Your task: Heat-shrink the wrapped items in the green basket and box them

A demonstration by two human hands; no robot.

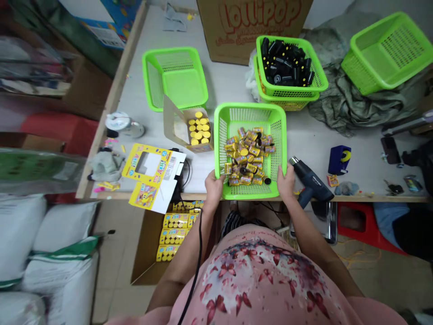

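Note:
A green plastic basket (252, 115) stands at the table's near edge, holding several small yellow-wrapped pieces (248, 155). My left hand (214, 186) grips its near left corner, fingers curled over the rim. My right hand (287, 181) grips the near right corner the same way. Left of the basket stands an open cardboard display box (198, 132) filled with yellow round caps.
A dark blue heat gun (311, 180) lies just right of my right hand. An empty green basket (174, 76), stacked baskets of black pieces (291, 63), another green basket (385, 49) on grey cloth, a Lollipop carton (250, 22), a flat yellow box (152, 174), and a floor carton (176, 234) surround.

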